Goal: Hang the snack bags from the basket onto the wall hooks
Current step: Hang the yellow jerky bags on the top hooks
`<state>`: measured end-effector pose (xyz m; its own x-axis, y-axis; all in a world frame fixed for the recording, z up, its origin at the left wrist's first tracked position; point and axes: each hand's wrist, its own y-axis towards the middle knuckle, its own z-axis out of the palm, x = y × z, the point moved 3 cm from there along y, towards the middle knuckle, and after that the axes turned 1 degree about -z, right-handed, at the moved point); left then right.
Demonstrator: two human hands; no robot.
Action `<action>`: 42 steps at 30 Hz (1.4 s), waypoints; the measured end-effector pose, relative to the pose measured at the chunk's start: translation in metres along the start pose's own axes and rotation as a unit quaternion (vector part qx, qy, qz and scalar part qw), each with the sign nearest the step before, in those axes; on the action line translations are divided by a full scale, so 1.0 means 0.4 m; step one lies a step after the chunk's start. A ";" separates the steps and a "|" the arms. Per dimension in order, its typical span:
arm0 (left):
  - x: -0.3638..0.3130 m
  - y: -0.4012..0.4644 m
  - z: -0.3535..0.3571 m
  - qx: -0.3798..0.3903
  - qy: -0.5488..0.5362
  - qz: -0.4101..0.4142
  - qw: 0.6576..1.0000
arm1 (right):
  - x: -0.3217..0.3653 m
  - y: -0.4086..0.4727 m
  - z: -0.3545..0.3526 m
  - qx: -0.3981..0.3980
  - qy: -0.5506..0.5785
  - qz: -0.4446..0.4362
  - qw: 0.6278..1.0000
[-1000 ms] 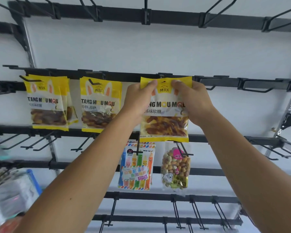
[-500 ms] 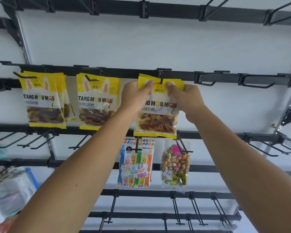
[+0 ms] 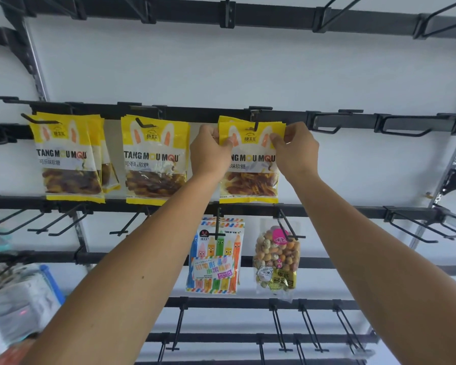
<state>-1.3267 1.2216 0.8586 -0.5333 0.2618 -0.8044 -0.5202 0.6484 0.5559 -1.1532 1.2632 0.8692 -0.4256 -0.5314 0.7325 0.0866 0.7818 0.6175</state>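
Observation:
A yellow Tang Mou Mou snack bag (image 3: 250,164) hangs flat against the wall rack, its top hole on a black hook (image 3: 256,125). My left hand (image 3: 209,151) pinches the bag's upper left edge. My right hand (image 3: 294,151) pinches its upper right corner. More yellow bags of the same kind hang on hooks to the left, one group (image 3: 69,159) at the far left and another (image 3: 154,159) beside my left hand. The basket is not clearly in view.
Below hang striped pencil-candy bags (image 3: 215,259) and a clear bag of nuts (image 3: 275,259). Bare black hooks (image 3: 327,125) line the rails to the right and along the lower rows (image 3: 308,327). Blurred packages (image 3: 13,299) sit at the lower left.
Both hands lifted the yellow bag toward the rail and slid its hole onto the hook. The bag now hangs straighter, and my fingers have moved out to its upper corners.

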 end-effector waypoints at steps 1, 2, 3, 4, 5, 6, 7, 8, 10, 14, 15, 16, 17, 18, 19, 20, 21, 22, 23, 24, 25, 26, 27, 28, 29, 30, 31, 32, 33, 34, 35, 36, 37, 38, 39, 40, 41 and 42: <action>0.002 0.000 -0.002 0.000 0.004 0.004 1.000 | -0.001 0.000 0.001 0.004 -0.003 0.001 1.000; 0.002 0.000 -0.003 0.001 0.008 0.005 1.000 | -0.003 -0.001 0.000 0.009 -0.006 0.002 1.000; 0.003 0.000 -0.004 0.004 0.009 0.004 1.000 | -0.005 -0.002 0.000 0.012 -0.007 0.004 1.000; 0.002 -0.001 -0.006 0.007 0.008 0.004 1.000 | -0.006 -0.005 -0.001 0.013 -0.006 0.006 1.000; 0.001 -0.001 -0.008 0.010 0.008 0.005 1.000 | -0.007 -0.008 -0.001 0.015 -0.002 0.008 1.000; 0.000 -0.004 -0.009 0.012 0.011 0.010 1.000 | -0.008 -0.011 0.000 0.018 0.004 0.011 1.000; -0.001 -0.007 -0.011 0.012 0.017 0.016 1.000 | -0.008 -0.016 0.001 0.021 0.008 0.014 1.000; -0.002 -0.012 -0.012 0.011 0.026 0.024 0.999 | -0.008 -0.022 0.002 0.026 0.009 0.017 0.999; 0.002 -0.027 -0.015 0.002 0.039 0.038 0.998 | -0.008 -0.037 0.002 0.031 0.000 0.017 0.999; 0.019 -0.077 -0.020 0.001 0.080 0.085 0.993 | -0.029 -0.078 -0.008 0.013 -0.046 -0.006 0.999; 0.023 -0.092 -0.022 0.007 0.095 0.106 0.990 | -0.034 -0.094 -0.012 0.008 -0.063 -0.016 0.998; 0.024 -0.109 -0.025 0.012 0.109 0.128 0.986 | -0.038 -0.112 -0.018 0.005 -0.083 -0.031 0.996; 0.024 -0.128 -0.028 0.017 0.126 0.148 0.981 | -0.039 -0.132 -0.024 0.004 -0.108 -0.048 0.993; 0.021 -0.151 -0.034 0.023 0.146 0.166 0.975 | -0.037 -0.153 -0.031 0.008 -0.135 -0.066 0.989; 0.017 -0.174 -0.039 0.032 0.170 0.181 0.968 | -0.033 -0.177 -0.039 0.017 -0.160 -0.088 0.983; 0.013 -0.199 -0.047 0.042 0.195 0.193 0.961 | -0.028 -0.200 -0.047 0.028 -0.180 -0.115 0.977; 0.009 -0.224 -0.056 0.051 0.219 0.202 0.953 | -0.021 -0.225 -0.055 0.041 -0.196 -0.144 0.969; 0.008 -0.249 -0.068 0.056 0.242 0.209 0.946 | -0.013 -0.249 -0.062 0.054 -0.210 -0.174 0.961; 0.009 -0.277 -0.083 0.058 0.262 0.215 0.939 | -0.006 -0.275 -0.068 0.067 -0.224 -0.203 0.951; 0.011 -0.307 -0.100 0.060 0.280 0.218 0.933 | -0.002 -0.303 -0.072 0.082 -0.233 -0.228 0.942; 0.016 -0.338 -0.120 0.060 0.297 0.217 0.928 | 0.000 -0.332 -0.073 0.098 -0.236 -0.247 0.935; 0.021 -0.370 -0.141 0.061 0.313 0.212 0.924 | 0.001 -0.364 -0.073 0.113 -0.237 -0.261 0.929; 0.028 -0.401 -0.162 0.063 0.330 0.205 0.919 | 0.000 -0.395 -0.069 0.127 -0.235 -0.273 0.924; 0.037 -0.432 -0.185 0.070 0.347 0.194 0.915 | 0.000 -0.428 -0.063 0.141 -0.231 -0.281 0.921; 0.048 -0.461 -0.209 0.080 0.363 0.177 0.911 | 0.000 -0.463 -0.053 0.157 -0.226 -0.284 0.919; 0.060 -0.488 -0.236 0.094 0.378 0.156 0.907 | 0.003 -0.498 -0.041 0.174 -0.219 -0.284 0.917; 0.075 -0.514 -0.265 0.109 0.395 0.135 0.902 | 0.007 -0.535 -0.027 0.192 -0.212 -0.286 0.915; 0.091 -0.540 -0.296 0.121 0.411 0.118 0.896 | 0.013 -0.575 -0.011 0.210 -0.203 -0.289 0.912; 0.110 -0.565 -0.330 0.128 0.425 0.104 0.890 | 0.019 -0.617 0.007 0.226 -0.193 -0.294 0.908; 0.130 -0.588 -0.367 0.131 0.437 0.090 0.886 | 0.025 -0.659 0.025 0.245 -0.186 -0.295 0.905; 0.152 -0.609 -0.405 0.130 0.446 0.075 0.882 | 0.032 -0.699 0.045 0.263 -0.179 -0.295 0.901; 0.174 -0.628 -0.443 0.129 0.454 0.060 0.880 | 0.039 -0.736 0.067 0.279 -0.174 -0.295 0.897; 0.199 -0.646 -0.479 0.129 0.460 0.046 0.877 | 0.045 -0.771 0.091 0.296 -0.172 -0.293 0.893; 0.225 -0.664 -0.515 0.131 0.463 0.034 0.876 | 0.051 -0.805 0.115 0.313 -0.172 -0.290 0.888; 0.251 -0.682 -0.550 0.133 0.462 0.022 0.876 | 0.058 -0.838 0.140 0.328 -0.171 -0.290 0.883; 0.278 -0.699 -0.585 0.135 0.459 0.011 0.878 | 0.067 -0.871 0.165 0.338 -0.170 -0.290 0.879; 0.306 -0.715 -0.620 0.137 0.454 0.000 0.880 | 0.076 -0.905 0.192 0.349 -0.172 -0.288 0.875; 0.333 -0.731 -0.654 0.140 0.451 -0.009 0.881 | 0.085 -0.939 0.219 0.361 -0.177 -0.284 0.870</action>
<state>-1.4202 0.8799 0.6439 -0.9056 -0.3437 -0.2484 -0.4165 0.8307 0.3693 -1.2790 0.9800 0.6370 -0.4770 -0.8650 0.1557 -0.7627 0.4954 0.4157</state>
